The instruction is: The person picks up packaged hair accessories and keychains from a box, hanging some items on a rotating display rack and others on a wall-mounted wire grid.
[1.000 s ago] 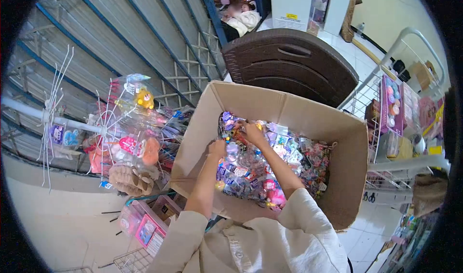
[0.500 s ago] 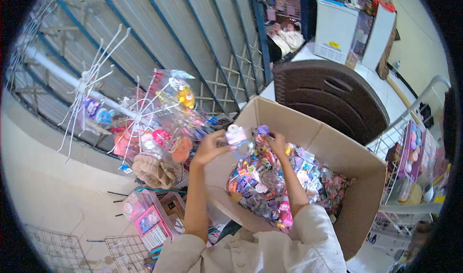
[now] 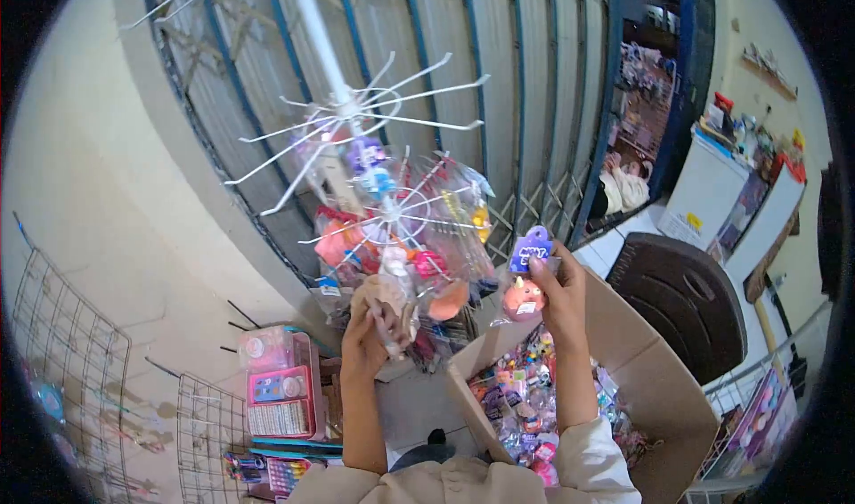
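In my right hand (image 3: 567,295) is a small clear packet (image 3: 525,295) with a purple header card and a round pink-orange toy inside. Thumb and fingers pinch its edge, above the cardboard box's near-left corner. My left hand (image 3: 363,342) is at the low part of the display rack (image 3: 390,215), its fingers closed around a beige soft item (image 3: 381,301) that hangs there; what that item is, I cannot make out. Pink, orange and purple packaged goods hang on the rack's white prongs around it. Many small packaged trinkets (image 3: 525,406) fill the cardboard box (image 3: 650,370).
Behind the rack stands a folding metal gate (image 3: 534,85). A dark brown plastic chair (image 3: 681,308) is beyond the box. Pink trays (image 3: 285,388) and wire grids (image 3: 71,326) are on the left. Another person (image 3: 622,188) is near the doorway, beside a white cabinet (image 3: 708,179).
My view has swung left toward the rack. My left hand has moved from above the box to the beige item, and its white-and-purple packet no longer shows. My right hand has raised its packet.
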Available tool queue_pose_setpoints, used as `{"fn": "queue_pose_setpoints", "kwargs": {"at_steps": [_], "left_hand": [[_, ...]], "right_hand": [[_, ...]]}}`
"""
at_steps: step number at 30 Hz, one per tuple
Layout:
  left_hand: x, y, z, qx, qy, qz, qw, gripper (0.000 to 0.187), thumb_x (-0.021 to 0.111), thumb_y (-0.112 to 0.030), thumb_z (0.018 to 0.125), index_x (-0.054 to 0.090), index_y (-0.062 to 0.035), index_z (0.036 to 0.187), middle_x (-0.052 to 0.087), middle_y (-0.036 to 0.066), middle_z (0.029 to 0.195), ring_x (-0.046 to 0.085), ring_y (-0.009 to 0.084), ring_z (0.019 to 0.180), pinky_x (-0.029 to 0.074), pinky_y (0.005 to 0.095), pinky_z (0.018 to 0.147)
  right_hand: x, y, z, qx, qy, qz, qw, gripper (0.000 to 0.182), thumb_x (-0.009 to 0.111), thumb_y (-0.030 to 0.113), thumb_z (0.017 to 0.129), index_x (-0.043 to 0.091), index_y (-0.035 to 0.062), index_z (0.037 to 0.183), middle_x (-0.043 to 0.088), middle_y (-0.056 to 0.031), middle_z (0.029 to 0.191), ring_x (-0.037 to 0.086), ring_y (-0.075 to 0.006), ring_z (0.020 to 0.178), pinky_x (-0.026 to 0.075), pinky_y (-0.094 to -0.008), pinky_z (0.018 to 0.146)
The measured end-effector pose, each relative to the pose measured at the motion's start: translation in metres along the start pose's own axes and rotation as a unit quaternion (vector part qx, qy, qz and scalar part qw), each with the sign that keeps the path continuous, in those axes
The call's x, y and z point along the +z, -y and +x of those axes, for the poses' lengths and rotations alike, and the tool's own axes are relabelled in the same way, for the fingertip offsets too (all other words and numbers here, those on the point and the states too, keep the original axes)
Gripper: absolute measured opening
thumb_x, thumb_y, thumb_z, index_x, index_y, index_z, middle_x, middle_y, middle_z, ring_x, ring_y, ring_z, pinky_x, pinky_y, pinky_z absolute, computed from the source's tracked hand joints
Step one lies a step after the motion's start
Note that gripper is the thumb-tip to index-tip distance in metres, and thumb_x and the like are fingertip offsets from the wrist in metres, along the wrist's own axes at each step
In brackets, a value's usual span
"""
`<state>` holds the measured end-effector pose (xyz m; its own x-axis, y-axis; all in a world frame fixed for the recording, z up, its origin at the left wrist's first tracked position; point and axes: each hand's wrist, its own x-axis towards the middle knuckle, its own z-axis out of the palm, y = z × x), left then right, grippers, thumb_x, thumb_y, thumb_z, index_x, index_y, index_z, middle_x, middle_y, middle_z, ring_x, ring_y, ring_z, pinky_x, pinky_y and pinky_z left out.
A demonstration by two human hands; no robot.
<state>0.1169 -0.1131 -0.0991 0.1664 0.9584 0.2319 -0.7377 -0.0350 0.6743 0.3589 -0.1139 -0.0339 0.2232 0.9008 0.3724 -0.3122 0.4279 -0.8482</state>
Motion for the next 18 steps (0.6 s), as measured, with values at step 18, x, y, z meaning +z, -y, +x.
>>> {"fn": "queue_pose_setpoints", "kwargs": {"at_steps": [18], "left_hand": [[-0.035,-0.209,0.147,0.373,-0.108,-0.055,0.92,0.032,0.031,-0.015,0.082,0.033,0.0075,0.105,0.029,0.025,0.119,0.026,0.0339,0.114,0.023,0.0437,0.094]], "right_hand": [[0.103,-0.004,0.013,0.0,0.096,-0.031,0.995,0.013,0.058,0.012,0.071,0.051,0.0016,0.072,0.051,0.0002,0.068,0.044,-0.0041,0.062,0.036,-0.0178,0.055]]}}
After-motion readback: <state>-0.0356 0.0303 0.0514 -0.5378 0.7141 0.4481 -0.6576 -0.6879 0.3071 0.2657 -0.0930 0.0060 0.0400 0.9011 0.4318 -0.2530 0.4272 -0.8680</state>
